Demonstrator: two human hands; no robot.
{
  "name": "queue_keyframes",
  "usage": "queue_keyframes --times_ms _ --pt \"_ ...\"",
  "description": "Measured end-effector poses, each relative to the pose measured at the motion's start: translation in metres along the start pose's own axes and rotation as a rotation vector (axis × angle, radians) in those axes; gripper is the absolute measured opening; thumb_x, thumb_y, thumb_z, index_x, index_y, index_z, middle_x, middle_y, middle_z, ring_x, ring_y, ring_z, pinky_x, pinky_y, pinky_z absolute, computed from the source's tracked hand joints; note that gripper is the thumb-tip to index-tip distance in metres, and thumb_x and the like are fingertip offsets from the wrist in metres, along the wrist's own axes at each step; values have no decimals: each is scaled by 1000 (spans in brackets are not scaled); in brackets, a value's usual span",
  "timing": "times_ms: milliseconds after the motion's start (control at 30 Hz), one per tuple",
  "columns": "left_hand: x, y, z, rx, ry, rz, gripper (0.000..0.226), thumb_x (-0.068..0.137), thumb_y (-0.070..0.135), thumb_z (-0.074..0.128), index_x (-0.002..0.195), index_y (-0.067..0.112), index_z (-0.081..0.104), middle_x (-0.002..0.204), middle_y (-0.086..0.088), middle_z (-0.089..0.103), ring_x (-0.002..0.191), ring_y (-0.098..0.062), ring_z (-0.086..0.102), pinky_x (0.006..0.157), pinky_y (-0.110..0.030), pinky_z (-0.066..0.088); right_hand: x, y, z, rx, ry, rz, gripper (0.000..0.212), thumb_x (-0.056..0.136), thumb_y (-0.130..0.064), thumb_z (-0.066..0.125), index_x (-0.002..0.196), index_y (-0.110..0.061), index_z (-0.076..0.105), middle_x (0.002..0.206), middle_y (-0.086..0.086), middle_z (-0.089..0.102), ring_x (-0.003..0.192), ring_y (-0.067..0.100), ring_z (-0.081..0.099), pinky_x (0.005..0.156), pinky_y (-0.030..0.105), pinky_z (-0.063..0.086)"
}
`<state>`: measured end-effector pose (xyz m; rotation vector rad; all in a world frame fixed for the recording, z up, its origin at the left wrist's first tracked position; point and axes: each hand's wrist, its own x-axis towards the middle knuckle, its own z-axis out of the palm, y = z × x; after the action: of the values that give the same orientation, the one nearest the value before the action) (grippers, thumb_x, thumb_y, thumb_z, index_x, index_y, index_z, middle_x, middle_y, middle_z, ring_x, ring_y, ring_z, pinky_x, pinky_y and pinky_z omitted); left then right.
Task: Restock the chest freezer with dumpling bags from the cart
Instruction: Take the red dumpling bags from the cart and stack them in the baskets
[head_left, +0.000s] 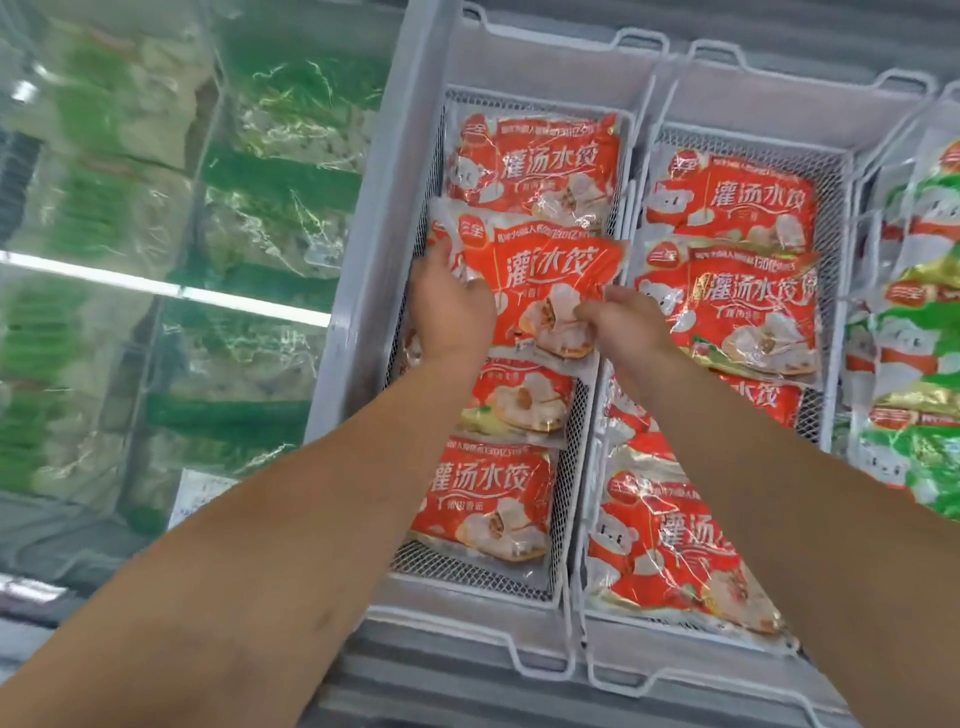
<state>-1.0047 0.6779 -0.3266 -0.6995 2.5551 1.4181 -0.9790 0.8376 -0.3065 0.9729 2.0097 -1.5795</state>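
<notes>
Head view looks down into an open chest freezer, where both bare arms reach over a white wire-mesh basket (563, 447) lined with red plastic dumpling bags. The left hand (451, 306) grips the left edge of the uppermost red dumpling bag (540, 280), fingers curled round it, while the right hand (626, 325) pinches its lower right corner, so the bag sits tilted across the row, seemingly being squared up before it is laid flat on the bags beneath. The neighbouring white wire basket (839, 291) holds more red bags in overlapping rows (probably so each label faces up for shoppers). Large white characters on the bags read 灌汤水饺; the small logo is too blurred to read. Green-labelled frozen packs (270, 171) lie under the sliding glass lid on the left, and green-and-white bags (919, 332) fill the far right basket. No cart is in view.
</notes>
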Motion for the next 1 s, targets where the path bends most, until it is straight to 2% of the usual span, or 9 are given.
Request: queue_keyframes --times_ms 33,133,267,333,467,567,700,800,1000 --pt "5 0 3 61 -8 24 61 83 17 59 142 14 48 137 -7 56 124 -22 55 107 -40 45 7 -4 0 -102 14 -47 26 89 -7 63 114 -10 55 98 -7 61 96 16 61 92 34 47" --pt "17 -11 15 372 -105 119 75 85 18 66 152 15 31 156 -12 33 144 -31 32 118 -46 30 33 -3 1 -539 98 -301 64 81 -8 66 141 -11 43 132 10 49 125 27 48 102 33 42" --pt "34 -27 35 639 -335 125 81 91 23 61 157 24 15 165 -13 9 152 -39 6 123 -52 15 66 3 15 -898 -16 -550 75 84 -8 68 150 -4 33 153 19 31 137 39 39 113 40 37" --pt "45 -30 42 674 -399 117 82 93 26 60 158 26 10 166 -11 1 152 -39 -1 122 -56 12 83 2 21 -1050 -82 -564 80 87 -11 67 154 -6 25 161 19 20 145 41 27 117 46 31" --pt "59 -42 44 762 -461 69 89 93 30 60 158 30 -1 167 -3 -11 152 -33 -9 122 -58 7 109 2 29 -1271 -119 -417 94 90 -19 68 159 -13 4 167 8 -3 153 33 3 123 46 19" --pt "51 -52 44 772 -419 42 90 93 30 58 157 33 -4 166 0 -17 151 -34 -14 122 -57 1 113 9 36 -1323 -174 -371 97 93 -21 66 159 -15 -5 167 4 -10 153 31 -2 121 45 17" --pt "46 -62 45 748 -381 22 89 92 27 59 157 36 -1 165 3 -18 151 -34 -16 122 -56 0 111 16 37 -1273 -162 -410 86 98 -26 57 159 -16 -2 167 5 -8 153 31 -1 124 42 13" --pt "45 -56 43 755 -381 6 85 94 32 58 157 34 2 166 0 -15 152 -34 -14 123 -56 0 104 15 34 -1255 -151 -402 89 95 -29 61 159 -17 0 167 6 -8 153 31 -2 125 41 11" --pt "20 -44 31 729 -403 94 75 92 41 54 157 23 19 164 -8 15 152 -36 9 122 -56 14 53 22 16 -1171 -120 -440 85 91 -26 67 157 -12 17 166 12 6 151 34 12 123 40 20"
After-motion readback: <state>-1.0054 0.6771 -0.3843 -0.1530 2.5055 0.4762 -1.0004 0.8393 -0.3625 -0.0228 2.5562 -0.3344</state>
